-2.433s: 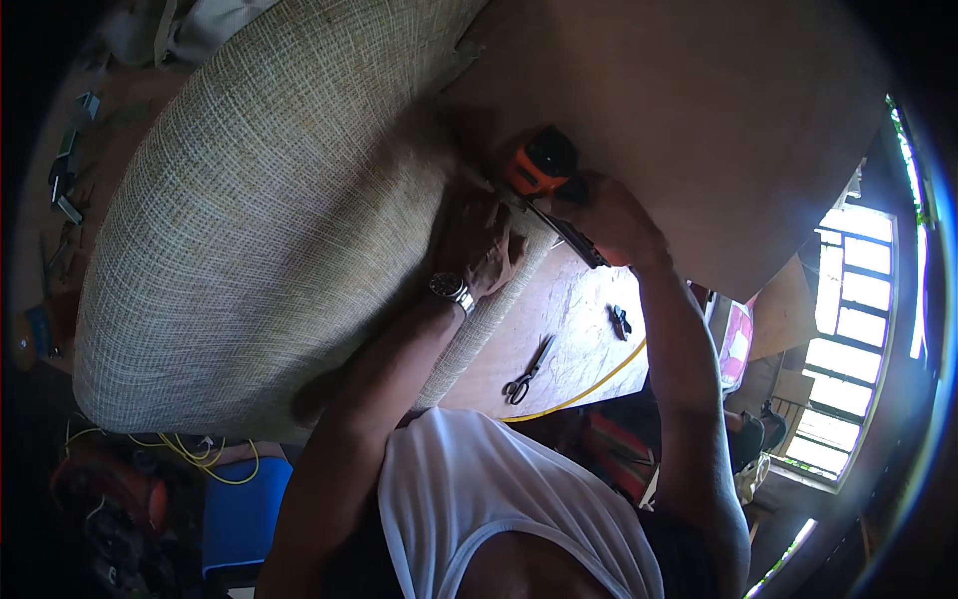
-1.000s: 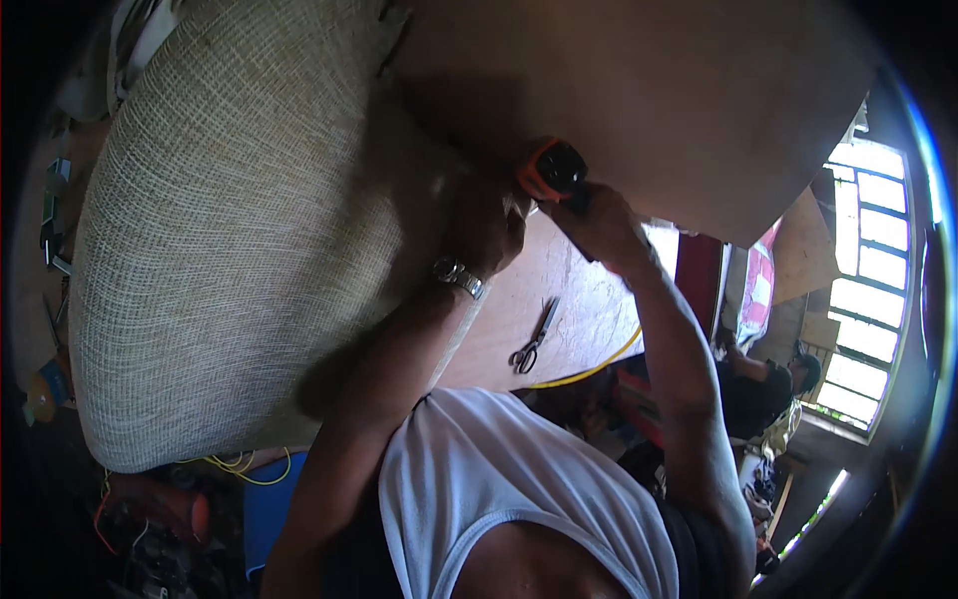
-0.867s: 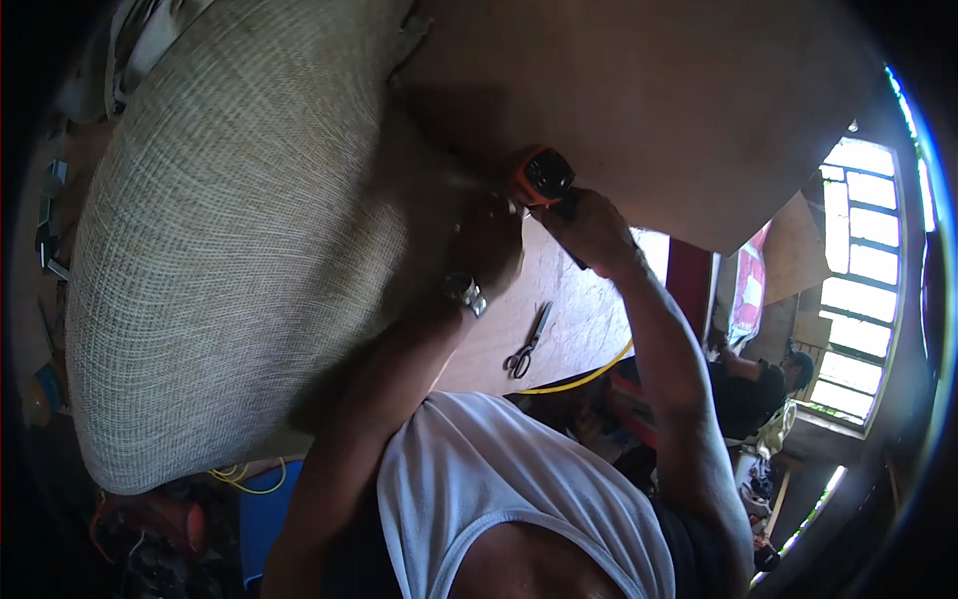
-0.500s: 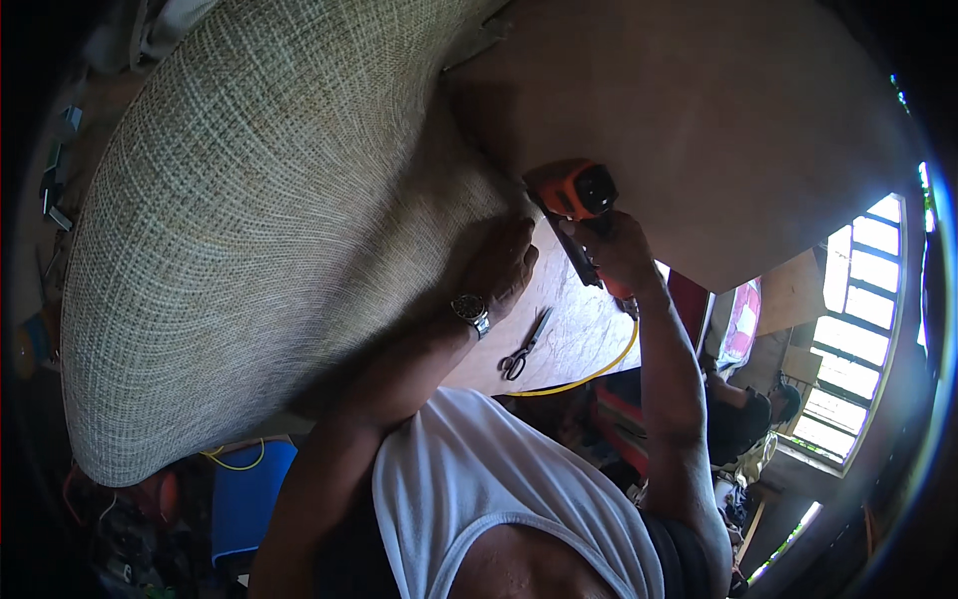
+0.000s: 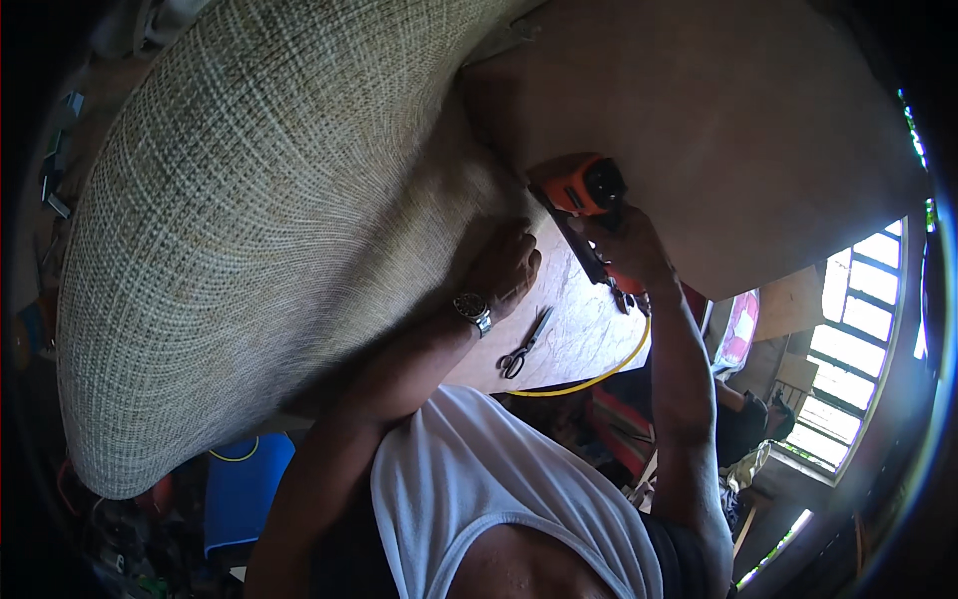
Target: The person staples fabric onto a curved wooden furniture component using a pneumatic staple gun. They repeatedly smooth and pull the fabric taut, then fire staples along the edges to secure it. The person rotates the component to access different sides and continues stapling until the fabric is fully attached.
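Note:
A large rounded cushion covered in coarse beige woven fabric (image 5: pixel 269 230) fills the left and top of the view. It meets a brown wooden panel (image 5: pixel 718 130) at the upper right. My left hand (image 5: pixel 504 268), with a wristwatch, presses flat on the fabric at the seam beside the panel. My right hand (image 5: pixel 624 250) grips an orange and black staple gun (image 5: pixel 584 190), its nose against the seam just right of my left hand. A yellow air hose (image 5: pixel 599 377) runs down from the tool.
Scissors (image 5: pixel 524 344) lie on a pale board (image 5: pixel 584 334) below my hands. A barred window (image 5: pixel 858 339) glows at the right. A blue box (image 5: pixel 244 489) and yellow cables sit at the lower left. Another person is partly visible at the lower right.
The view has shifted; the cushion now fills more of the frame. My hands and the staple gun have moved along the seam, staying together against the fabric edge.

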The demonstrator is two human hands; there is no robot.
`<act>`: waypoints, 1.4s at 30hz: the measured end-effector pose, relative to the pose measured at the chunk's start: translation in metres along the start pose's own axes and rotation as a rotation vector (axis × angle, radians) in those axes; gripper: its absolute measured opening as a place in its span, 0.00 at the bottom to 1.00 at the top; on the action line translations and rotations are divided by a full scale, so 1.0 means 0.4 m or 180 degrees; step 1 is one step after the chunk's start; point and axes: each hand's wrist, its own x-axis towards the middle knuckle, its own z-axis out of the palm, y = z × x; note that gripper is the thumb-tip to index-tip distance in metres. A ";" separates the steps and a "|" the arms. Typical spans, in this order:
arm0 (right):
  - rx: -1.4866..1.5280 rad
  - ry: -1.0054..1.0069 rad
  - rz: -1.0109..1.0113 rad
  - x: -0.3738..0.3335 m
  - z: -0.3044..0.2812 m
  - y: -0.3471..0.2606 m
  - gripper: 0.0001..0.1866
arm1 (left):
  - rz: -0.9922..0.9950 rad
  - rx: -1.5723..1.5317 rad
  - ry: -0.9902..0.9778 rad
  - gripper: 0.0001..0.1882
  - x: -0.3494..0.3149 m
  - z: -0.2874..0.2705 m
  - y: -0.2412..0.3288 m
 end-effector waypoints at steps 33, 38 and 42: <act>-0.0398 0.0086 -0.0390 0.103 0.076 -0.013 0.25 | 0.0113 0.0573 0.0059 0.08 -0.002 0.009 0.009; 0.0071 0.0044 -0.0666 0.152 0.096 0.031 0.26 | 0.0264 0.0880 -0.0034 0.09 0.002 0.047 -0.007; -0.0538 0.0152 -0.0635 0.101 0.090 -0.082 0.27 | 0.0299 0.1087 -0.0476 0.10 0.000 0.000 0.006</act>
